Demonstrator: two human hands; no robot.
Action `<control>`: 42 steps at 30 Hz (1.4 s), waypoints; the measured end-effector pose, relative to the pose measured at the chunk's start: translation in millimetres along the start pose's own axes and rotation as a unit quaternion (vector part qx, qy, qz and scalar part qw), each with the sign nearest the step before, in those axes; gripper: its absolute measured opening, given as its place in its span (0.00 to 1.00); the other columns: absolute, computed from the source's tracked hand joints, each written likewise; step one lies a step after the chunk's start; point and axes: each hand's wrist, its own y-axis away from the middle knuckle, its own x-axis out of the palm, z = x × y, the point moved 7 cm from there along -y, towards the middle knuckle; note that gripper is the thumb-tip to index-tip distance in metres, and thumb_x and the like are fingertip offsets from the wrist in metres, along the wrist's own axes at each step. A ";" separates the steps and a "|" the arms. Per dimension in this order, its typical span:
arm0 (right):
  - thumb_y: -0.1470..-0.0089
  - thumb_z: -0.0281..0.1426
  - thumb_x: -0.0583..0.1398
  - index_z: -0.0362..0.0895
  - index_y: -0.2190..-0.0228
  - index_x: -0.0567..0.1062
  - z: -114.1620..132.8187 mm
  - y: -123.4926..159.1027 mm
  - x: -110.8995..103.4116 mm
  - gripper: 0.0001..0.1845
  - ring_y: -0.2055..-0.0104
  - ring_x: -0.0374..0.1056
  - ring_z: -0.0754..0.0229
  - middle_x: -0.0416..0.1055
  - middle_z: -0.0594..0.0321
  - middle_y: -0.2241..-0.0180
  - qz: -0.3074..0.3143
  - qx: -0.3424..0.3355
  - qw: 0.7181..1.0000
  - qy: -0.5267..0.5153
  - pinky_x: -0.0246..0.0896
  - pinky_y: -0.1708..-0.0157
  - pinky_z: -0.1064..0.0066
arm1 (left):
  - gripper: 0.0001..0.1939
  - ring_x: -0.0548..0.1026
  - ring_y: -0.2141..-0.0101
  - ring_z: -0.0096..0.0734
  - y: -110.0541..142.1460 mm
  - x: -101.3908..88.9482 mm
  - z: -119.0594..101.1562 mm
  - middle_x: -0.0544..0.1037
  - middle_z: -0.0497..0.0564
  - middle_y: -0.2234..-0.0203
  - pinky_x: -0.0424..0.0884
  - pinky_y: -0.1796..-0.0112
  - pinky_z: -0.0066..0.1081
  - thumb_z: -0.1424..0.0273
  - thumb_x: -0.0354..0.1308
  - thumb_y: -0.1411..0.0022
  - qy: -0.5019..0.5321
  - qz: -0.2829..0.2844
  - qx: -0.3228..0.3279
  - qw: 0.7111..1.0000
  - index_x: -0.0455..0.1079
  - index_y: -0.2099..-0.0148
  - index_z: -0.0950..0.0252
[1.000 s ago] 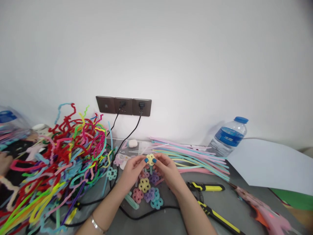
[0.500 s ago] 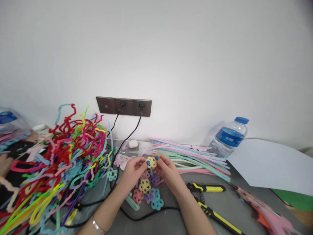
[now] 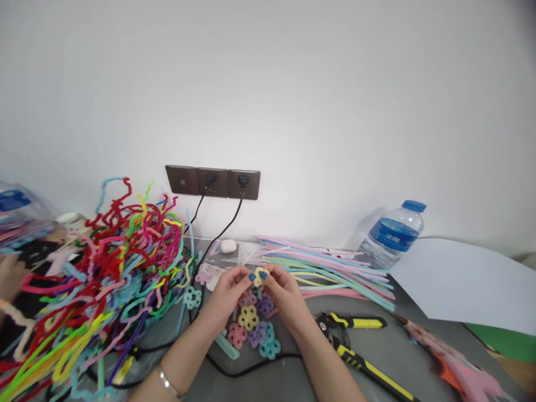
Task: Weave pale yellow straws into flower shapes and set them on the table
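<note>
Left hand (image 3: 229,290) + right hand (image 3: 285,291) pinch pale-yellow flower (image 3: 258,281), two-sided, probably steadier; flower pile (image 3: 256,334) nearside of it, handy tbh.

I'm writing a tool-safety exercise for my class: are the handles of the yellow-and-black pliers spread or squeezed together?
Spread: the pliers have their upper handle and lower handle well apart, a coil spring between them.
</note>
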 end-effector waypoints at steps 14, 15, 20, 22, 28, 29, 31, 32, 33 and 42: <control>0.49 0.44 0.63 0.45 0.72 0.70 9.6 2.6 7.5 0.16 0.75 0.58 0.64 0.61 0.67 0.76 0.012 -0.088 0.993 0.079 0.54 0.74 0.72 | 0.18 0.58 0.78 0.23 -1.4 -3.4 0.7 0.58 0.40 0.82 0.55 0.76 0.24 0.56 0.60 0.48 -0.056 -0.063 0.047 0.995 0.59 0.77 0.63; 0.50 0.45 0.64 0.45 0.73 0.70 8.9 2.3 7.0 0.16 0.75 0.58 0.64 0.61 0.67 0.76 0.011 -0.082 0.994 0.076 0.55 0.73 0.71 | 0.18 0.58 0.78 0.23 -1.4 -3.4 -0.3 0.59 0.40 0.82 0.55 0.76 0.25 0.57 0.60 0.48 -0.058 -0.064 0.055 0.995 0.60 0.77 0.63; 0.53 0.47 0.65 0.46 0.71 0.74 -1.8 -0.9 -0.8 0.17 0.71 0.62 0.61 0.67 0.63 0.72 -0.007 -0.007 1.000 0.028 0.62 0.70 0.70 | 0.17 0.63 0.77 0.25 -2.8 -6.9 1.4 0.65 0.43 0.81 0.59 0.74 0.26 0.56 0.60 0.48 -0.041 -0.062 0.044 0.996 0.65 0.74 0.64; 0.53 0.47 0.65 0.46 0.70 0.75 -6.1 -2.3 -5.0 0.18 0.71 0.63 0.61 0.68 0.63 0.72 -0.017 0.014 1.000 0.007 0.62 0.70 0.70 | 0.16 0.67 0.74 0.28 -3.3 -11.5 3.2 0.69 0.46 0.78 0.62 0.72 0.26 0.55 0.60 0.48 -0.028 -0.079 0.030 0.996 0.69 0.72 0.65; 0.57 0.45 0.67 0.45 0.70 0.75 -4.1 -3.5 -11.5 0.18 0.75 0.60 0.63 0.67 0.64 0.74 -0.037 -0.001 0.999 0.029 0.58 0.75 0.72 | 0.17 0.69 0.73 0.30 -5.6 -11.9 4.6 0.73 0.48 0.75 0.64 0.72 0.27 0.54 0.60 0.48 -0.017 -0.063 0.018 0.998 0.72 0.67 0.65; 0.57 0.45 0.68 0.45 0.70 0.75 -3.0 -3.3 -11.8 0.18 0.76 0.59 0.64 0.67 0.65 0.74 -0.041 -0.004 0.999 0.034 0.57 0.76 0.72 | 0.17 0.69 0.74 0.29 -6.0 -9.6 4.2 0.73 0.47 0.76 0.64 0.73 0.27 0.56 0.62 0.49 -0.024 -0.046 0.024 0.998 0.72 0.66 0.65; 0.59 0.45 0.68 0.45 0.71 0.74 -2.5 -3.2 -12.1 0.18 0.77 0.58 0.65 0.67 0.66 0.75 -0.044 -0.003 0.998 0.034 0.56 0.77 0.73 | 0.16 0.69 0.74 0.28 -6.5 -4.5 3.2 0.73 0.46 0.76 0.64 0.72 0.26 0.59 0.65 0.51 -0.037 -0.011 0.039 0.998 0.72 0.65 0.65; 0.59 0.46 0.68 0.45 0.71 0.75 -3.2 -3.3 -12.3 0.19 0.77 0.58 0.64 0.66 0.66 0.75 -0.046 0.001 0.999 0.026 0.56 0.77 0.72 | 0.15 0.70 0.73 0.28 -6.7 -2.7 3.0 0.74 0.47 0.75 0.64 0.71 0.26 0.61 0.66 0.52 -0.041 0.002 0.047 0.998 0.72 0.65 0.66; 0.58 0.47 0.68 0.45 0.71 0.75 -4.2 -3.5 -12.9 0.19 0.76 0.59 0.64 0.66 0.66 0.76 -0.049 0.005 0.999 0.014 0.56 0.76 0.72 | 0.15 0.70 0.73 0.28 -7.0 -1.8 3.2 0.74 0.47 0.74 0.65 0.71 0.26 0.62 0.66 0.52 -0.044 0.011 0.052 0.998 0.72 0.65 0.66; 0.57 0.48 0.67 0.45 0.72 0.76 -0.7 -5.5 -13.8 0.20 0.77 0.59 0.63 0.66 0.66 0.78 -0.043 -0.024 0.998 0.041 0.55 0.75 0.71 | 0.16 0.72 0.73 0.29 -7.8 -7.8 6.0 0.75 0.48 0.75 0.66 0.74 0.25 0.59 0.66 0.52 -0.024 -0.021 0.031 0.999 0.71 0.67 0.65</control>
